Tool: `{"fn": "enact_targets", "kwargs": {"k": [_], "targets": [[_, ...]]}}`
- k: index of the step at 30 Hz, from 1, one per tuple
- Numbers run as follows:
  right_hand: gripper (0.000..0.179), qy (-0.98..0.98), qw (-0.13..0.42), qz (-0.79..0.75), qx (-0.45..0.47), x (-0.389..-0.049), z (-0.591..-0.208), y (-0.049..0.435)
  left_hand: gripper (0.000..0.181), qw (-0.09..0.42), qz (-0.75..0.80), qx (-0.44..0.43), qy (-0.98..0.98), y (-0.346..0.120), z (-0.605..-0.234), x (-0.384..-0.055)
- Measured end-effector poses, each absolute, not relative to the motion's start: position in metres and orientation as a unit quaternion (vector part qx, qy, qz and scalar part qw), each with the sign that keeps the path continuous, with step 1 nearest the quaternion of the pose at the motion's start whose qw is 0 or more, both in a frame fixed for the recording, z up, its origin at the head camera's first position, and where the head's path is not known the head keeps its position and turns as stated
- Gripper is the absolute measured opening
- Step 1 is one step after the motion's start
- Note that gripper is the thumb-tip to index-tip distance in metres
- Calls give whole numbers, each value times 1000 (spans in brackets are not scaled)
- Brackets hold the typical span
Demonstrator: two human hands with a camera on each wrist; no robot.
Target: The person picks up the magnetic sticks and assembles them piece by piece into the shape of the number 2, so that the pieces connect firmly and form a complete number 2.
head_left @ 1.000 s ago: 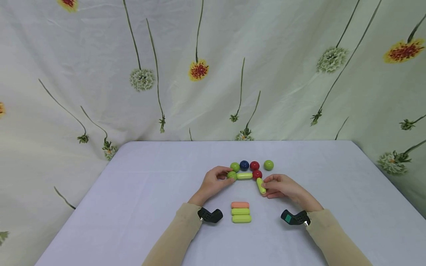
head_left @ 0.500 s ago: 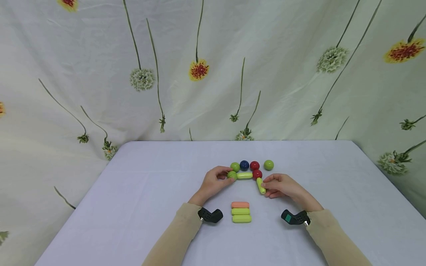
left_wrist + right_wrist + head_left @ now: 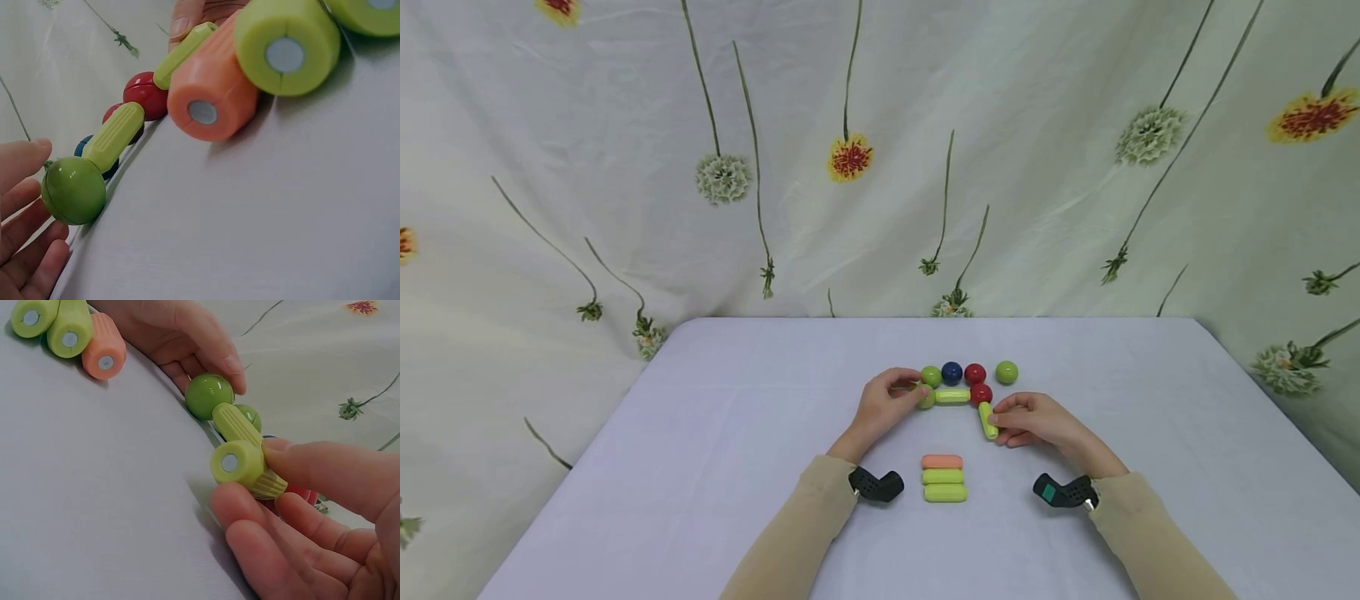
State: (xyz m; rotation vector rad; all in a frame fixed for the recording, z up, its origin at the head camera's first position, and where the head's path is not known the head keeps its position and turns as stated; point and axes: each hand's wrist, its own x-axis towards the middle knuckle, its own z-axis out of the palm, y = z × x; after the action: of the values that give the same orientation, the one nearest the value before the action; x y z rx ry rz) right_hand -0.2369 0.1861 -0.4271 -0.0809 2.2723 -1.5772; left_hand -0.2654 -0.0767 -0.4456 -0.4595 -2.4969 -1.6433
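Note:
A green ball (image 3: 74,190), a yellow-green magnetic rod (image 3: 953,397) and a red ball (image 3: 981,394) are joined in a line on the table. From the red ball a second yellow-green rod (image 3: 240,464) slants toward the person, its grey end disc facing out. My right hand (image 3: 1037,421) pinches this second rod between thumb and fingers. My left hand (image 3: 878,410) is at the green ball, its fingers loosely spread around the ball's far and left sides in the left wrist view.
Behind the joined line lie a green ball (image 3: 931,376), a blue ball (image 3: 952,373), a red ball (image 3: 975,374) and another green ball (image 3: 1007,372). Nearer the person, between the forearms, an orange rod (image 3: 942,462) and two yellow-green rods (image 3: 944,493) lie side by side.
My left hand has loosened from the green ball, its fingers shifting slightly up and away. The right hand stays in place, pinching the rod.

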Motion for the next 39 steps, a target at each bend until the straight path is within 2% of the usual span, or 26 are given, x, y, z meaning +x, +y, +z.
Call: {"fn": "enact_targets", "kwargs": {"k": [4, 19, 30, 39], "targets": [[45, 806, 186, -560, -28, -235, -424, 187, 34, 82, -551, -142, -818, -73, -447, -270], [47, 807, 186, -559, -23, -236, -427, 189, 31, 108, -566, -94, -812, -60, -448, -282], [44, 810, 184, -555, -31, -234, -423, 185, 32, 96, -565, -107, -813, -59, -446, -286], [42, 808, 186, -559, -32, -237, -427, 184, 35, 65, -557, -96, -822, -59, -442, -286]]}}
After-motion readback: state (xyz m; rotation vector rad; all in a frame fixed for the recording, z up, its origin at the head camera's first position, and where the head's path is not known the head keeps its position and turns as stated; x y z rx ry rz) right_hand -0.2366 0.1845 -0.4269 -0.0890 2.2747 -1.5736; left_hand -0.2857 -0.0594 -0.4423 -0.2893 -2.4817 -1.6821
